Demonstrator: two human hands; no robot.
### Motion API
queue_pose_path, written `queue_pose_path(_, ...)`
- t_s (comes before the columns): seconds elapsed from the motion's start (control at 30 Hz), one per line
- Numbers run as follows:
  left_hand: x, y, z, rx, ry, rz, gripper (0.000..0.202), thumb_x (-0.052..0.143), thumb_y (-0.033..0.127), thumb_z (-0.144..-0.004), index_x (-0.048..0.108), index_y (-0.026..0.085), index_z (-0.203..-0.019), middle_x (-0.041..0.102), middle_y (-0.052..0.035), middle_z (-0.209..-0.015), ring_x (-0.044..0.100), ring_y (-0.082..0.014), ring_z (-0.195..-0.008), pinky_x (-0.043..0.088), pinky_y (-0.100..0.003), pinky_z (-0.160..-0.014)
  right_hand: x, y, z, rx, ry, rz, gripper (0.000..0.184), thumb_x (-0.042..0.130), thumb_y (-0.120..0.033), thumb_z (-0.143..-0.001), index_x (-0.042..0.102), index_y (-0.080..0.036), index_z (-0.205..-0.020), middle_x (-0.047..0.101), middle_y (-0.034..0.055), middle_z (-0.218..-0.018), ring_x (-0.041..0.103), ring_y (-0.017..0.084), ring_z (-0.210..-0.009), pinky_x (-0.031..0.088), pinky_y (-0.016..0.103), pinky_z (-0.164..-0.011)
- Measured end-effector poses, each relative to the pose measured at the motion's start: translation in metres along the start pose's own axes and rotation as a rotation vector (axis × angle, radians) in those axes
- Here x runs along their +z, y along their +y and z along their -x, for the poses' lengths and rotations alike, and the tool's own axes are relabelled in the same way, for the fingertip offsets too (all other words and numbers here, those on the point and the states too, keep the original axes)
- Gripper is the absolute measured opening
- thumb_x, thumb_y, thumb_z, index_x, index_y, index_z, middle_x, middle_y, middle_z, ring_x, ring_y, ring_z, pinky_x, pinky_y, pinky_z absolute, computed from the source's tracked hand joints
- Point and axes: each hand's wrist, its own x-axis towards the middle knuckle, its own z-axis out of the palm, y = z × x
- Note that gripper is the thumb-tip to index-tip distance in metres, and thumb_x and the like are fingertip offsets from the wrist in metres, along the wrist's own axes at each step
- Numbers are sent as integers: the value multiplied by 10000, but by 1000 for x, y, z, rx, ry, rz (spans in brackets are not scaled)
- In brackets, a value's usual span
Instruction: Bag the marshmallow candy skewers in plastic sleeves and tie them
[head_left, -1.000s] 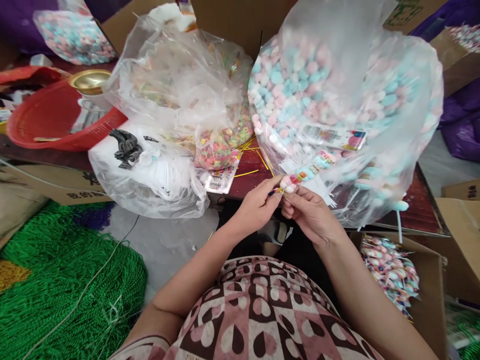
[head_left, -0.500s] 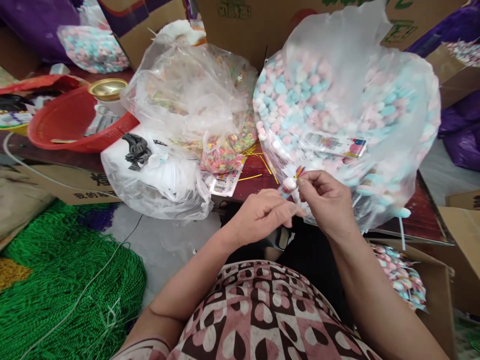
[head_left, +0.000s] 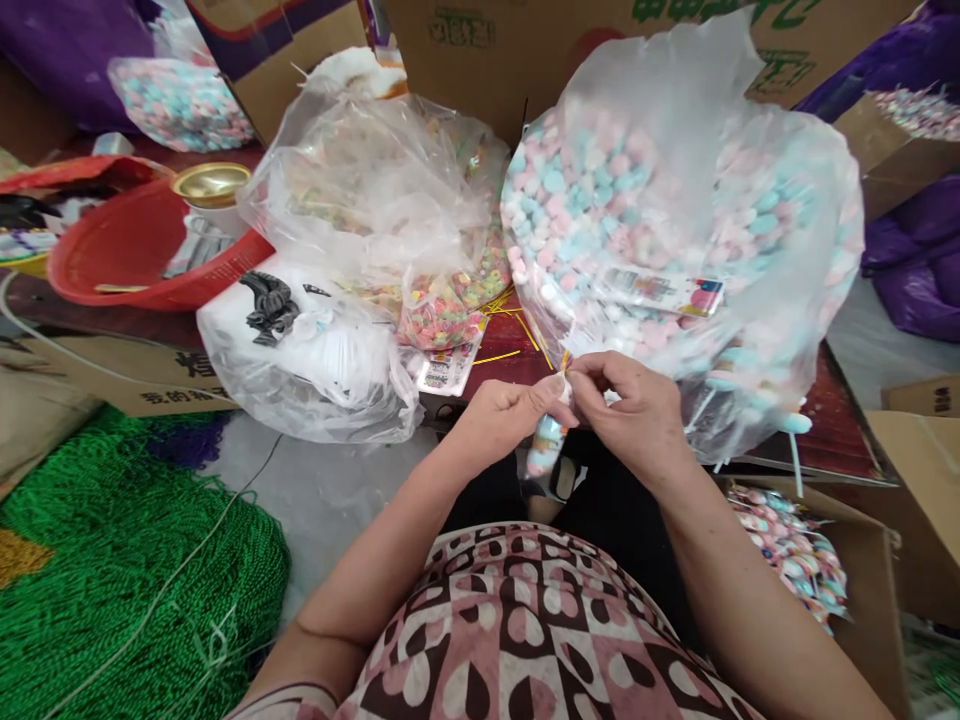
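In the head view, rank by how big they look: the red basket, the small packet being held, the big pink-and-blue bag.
1. Pink-and-blue bag
2. Red basket
3. Small packet, partly covered by the left hand

Left hand (head_left: 514,415) pinching, right hand (head_left: 628,408) pinching just beside, forearms (head_left: 386,545) angled inward

The left hand (head_left: 508,418) partly hides a slim, clear packet of pastel sweets (head_left: 547,447), and the view's left edge cuts off a glossy green heap of strands (head_left: 105,530).
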Motion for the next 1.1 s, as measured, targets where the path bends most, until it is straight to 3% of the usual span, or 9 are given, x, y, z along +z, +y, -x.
queue_pose_path(0.13, -1, -11, -8, -41, 78, 74, 669, 376, 687, -879, 493, 168, -474, 341, 35, -366, 341, -67, -379, 289, -238, -452, 2, -10, 5, 5, -68, -103, 138, 544, -201, -838, 674, -197, -792, 671, 1, -677, 591, 116, -588, 451, 220, -581)
queue_pose_path(0.3, -8, -6, -4, 42, 11, 372, 241, 629, 394, -794, 672, 172, -877, 298, 101, -435, 259, -52, -374, 272, -210, -437, 7, -5, 17, 132, -201, -261, 117, 568, -220, -816, 675, -177, -792, 618, -15, -628, 522, 101, -549, 404, 210, -529)
queue_pose_path(0.43, -7, 2, 7, 46, -143, -15, 259, 541, 236, -767, 752, 185, -907, 489, 43, -511, 386, -77, -450, 328, -220, -494, 5, 8, 11, 312, -94, -401, 113, 607, -263, -788, 674, -172, -794, 642, -10, -676, 547, 105, -593, 422, 222, -574)
queue_pose_path(0.57, -1, -3, 4, 121, -50, -503, 338, 462, 195, -793, 765, 201, -944, 620, 25, -634, 460, -94, -527, 368, -218, -557, 2, 10, 12, 497, -41, -760, 156, 665, -345, -765, 652, -190, -779, 641, -13, -715, 566, 114, -638, 455, 236, -610)
queue_pose_path(0.63, 4, -9, -2, 145, -26, -616, 295, 459, 221, -810, 748, 187, -860, 584, 33, -585, 440, -95, -510, 348, -218, -535, 3, 11, 19, 476, -50, -937, 192, 709, -377, -741, 656, -194, -767, 657, 2, -823, 597, 127, -762, 486, 258, -727)
queue_pose_path(0.7, 12, -14, -7, 171, 5, -671, 290, 478, 271, -816, 644, 166, -603, 499, 34, -501, 408, -91, -488, 314, -221, -508, 5, 11, 29, 430, -71, -1064, 249, 733, -427, -724, 653, -192, -743, 662, 14, -923, 605, 139, -873, 479, 280, -838)
queue_pose_path(0.8, 31, -18, -9, 201, -36, -659, 361, 488, 320, -816, 505, 169, -488, 443, 38, -459, 375, -83, -459, 293, -225, -487, 2, 15, 49, 484, -67, -1192, 285, 731, -464, -728, 628, -199, -742, 648, -12, -839, 597, 120, -789, 481, 273, -792)
queue_pose_path(0.97, 63, -21, -4, 166, -343, -585, 267, 460, 264, -855, 709, 184, -804, 515, 44, -550, 471, -91, -525, 354, -217, -551, -35, 34, 89, 645, 181, -1218, 270, 772, -439, -713, 662, -200, -776, 655, -22, -735, 575, 97, -615, 463, 235, -625)
queue_pose_path(1.1, 67, -32, -9, 56, -283, -498, 272, 483, 288, -871, 726, 204, -959, 513, 43, -567, 475, -100, -548, 357, -224, -563, -84, 60, 139, 674, 422, -1108, 229, 764, -419, -721, 669, -223, -789, 718, 23, -838, 655, 155, -721, 511, 291, -696)
